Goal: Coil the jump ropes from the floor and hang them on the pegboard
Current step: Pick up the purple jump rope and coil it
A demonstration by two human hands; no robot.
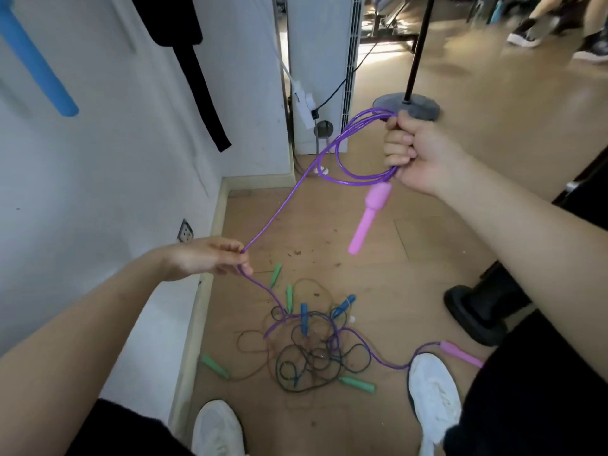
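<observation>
Lying tangled on the wooden floor (pixel 329 232) beside the white wall (pixel 115 192), loose ropes (pixel 312 357) sit ahead of two white shoes (pixel 434 390); right grip (pixel 414 153) clamps purple rope (pixel 358 182) coils, left grip (pixel 204 258) pinches its strand.

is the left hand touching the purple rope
Touching. The head view shows the left hand pinching the purple rope between thumb and fingertips.

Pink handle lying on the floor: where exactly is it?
Head view, lower right: the pink handle lies beside the white right shoe, right of the rope tangle.
</observation>
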